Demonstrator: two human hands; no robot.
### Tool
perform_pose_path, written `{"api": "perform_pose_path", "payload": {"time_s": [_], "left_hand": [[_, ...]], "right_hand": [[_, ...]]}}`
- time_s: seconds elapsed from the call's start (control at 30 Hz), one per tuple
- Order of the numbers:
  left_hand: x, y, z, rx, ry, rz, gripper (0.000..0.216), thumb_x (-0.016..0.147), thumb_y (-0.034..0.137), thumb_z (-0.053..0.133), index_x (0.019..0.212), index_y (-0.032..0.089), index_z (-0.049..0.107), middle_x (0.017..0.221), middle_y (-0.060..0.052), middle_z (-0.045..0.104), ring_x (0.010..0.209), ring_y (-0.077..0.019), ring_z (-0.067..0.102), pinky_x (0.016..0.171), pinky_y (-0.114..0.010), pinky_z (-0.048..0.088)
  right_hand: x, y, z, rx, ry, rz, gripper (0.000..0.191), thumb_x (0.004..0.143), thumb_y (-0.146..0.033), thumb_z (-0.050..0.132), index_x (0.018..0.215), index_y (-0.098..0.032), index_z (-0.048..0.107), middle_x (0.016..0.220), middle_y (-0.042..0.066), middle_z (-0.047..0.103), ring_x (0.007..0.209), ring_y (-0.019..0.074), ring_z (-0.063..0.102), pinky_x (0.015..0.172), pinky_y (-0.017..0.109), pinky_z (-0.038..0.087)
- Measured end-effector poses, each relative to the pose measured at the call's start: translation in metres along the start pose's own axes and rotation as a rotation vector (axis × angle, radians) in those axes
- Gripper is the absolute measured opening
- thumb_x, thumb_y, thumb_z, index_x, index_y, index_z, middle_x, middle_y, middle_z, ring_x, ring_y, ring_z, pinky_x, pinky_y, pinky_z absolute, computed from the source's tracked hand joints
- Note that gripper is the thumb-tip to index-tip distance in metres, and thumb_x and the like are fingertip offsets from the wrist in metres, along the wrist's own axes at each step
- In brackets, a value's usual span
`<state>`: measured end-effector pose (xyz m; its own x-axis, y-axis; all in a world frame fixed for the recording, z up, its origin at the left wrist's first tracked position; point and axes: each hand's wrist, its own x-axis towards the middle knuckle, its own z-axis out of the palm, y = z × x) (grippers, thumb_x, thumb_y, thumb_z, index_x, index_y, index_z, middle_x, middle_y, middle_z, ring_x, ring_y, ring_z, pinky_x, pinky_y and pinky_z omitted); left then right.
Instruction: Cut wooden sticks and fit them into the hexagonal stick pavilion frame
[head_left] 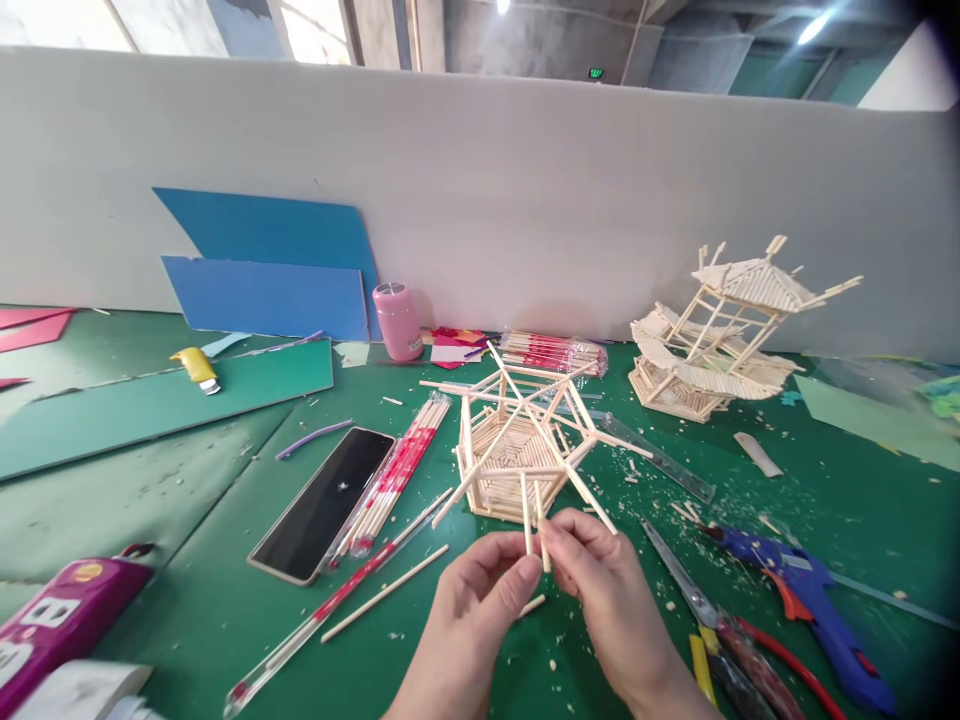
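My left hand [486,598] pinches the lower end of a short wooden stick [526,505] that points up and away from me. Beside it, my right hand [592,570] has a second wooden stick [539,495] between thumb and fingers, nearly parallel to the first. Just past both hands stands a hexagonal stick frame [517,470] with a slatted floor and long sticks crossing over its top. The upper ends of the two held sticks overlap its near edge; whether they touch it, I cannot tell. Another stick piece [532,606] lies under my hands.
A blue glue gun [810,600] and scissors [679,575] lie at right. Left are a phone [326,500], bagged sticks [397,470] and a loose stick [384,594]. Behind stand a pink cup [398,322] and a stick pavilion [720,340]. A yellow utility knife [195,368] rests farther left.
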<state>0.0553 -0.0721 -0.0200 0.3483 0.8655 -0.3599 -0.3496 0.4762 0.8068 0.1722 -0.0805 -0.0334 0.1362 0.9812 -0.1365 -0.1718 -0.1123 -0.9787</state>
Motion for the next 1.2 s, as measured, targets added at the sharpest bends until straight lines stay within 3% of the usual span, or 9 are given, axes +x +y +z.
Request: {"api": "perform_pose_path", "payload": {"time_s": [0.2,0.5,1.2], "left_hand": [[0.003,0.0,-0.003,0.063,0.038,0.04,0.021,0.073,0.032,0.066,0.063,0.014,0.064,0.063,0.0,0.06,0.068,-0.0127,0.05,0.067,-0.022,0.038],[0.008,-0.005,-0.003,0.058,-0.006,0.022,0.023,0.075,0.033,0.063,0.064,0.013,0.064,0.058,-0.002,0.058,0.059,-0.0124,0.049,0.061,-0.023,0.04],[0.008,-0.007,-0.005,0.074,0.003,0.041,0.024,0.075,0.034,0.063,0.064,0.013,0.064,0.058,-0.001,0.058,0.056,-0.0107,0.049,0.058,-0.021,0.04]], "right_hand": [[0.006,0.003,0.003,0.122,-0.038,0.017,0.027,0.081,-0.033,0.056,0.059,-0.017,0.055,0.052,-0.007,0.042,0.048,0.0067,0.032,0.047,0.017,0.031],[0.009,0.01,0.006,0.26,-0.108,0.055,0.026,0.083,-0.032,0.054,0.061,-0.018,0.052,0.046,-0.007,0.046,0.042,0.008,0.044,0.04,0.019,0.04],[0.011,0.01,0.005,0.241,-0.147,0.046,0.025,0.084,-0.03,0.053,0.062,-0.018,0.052,0.046,-0.007,0.047,0.04,0.0076,0.046,0.038,0.019,0.041]]}}
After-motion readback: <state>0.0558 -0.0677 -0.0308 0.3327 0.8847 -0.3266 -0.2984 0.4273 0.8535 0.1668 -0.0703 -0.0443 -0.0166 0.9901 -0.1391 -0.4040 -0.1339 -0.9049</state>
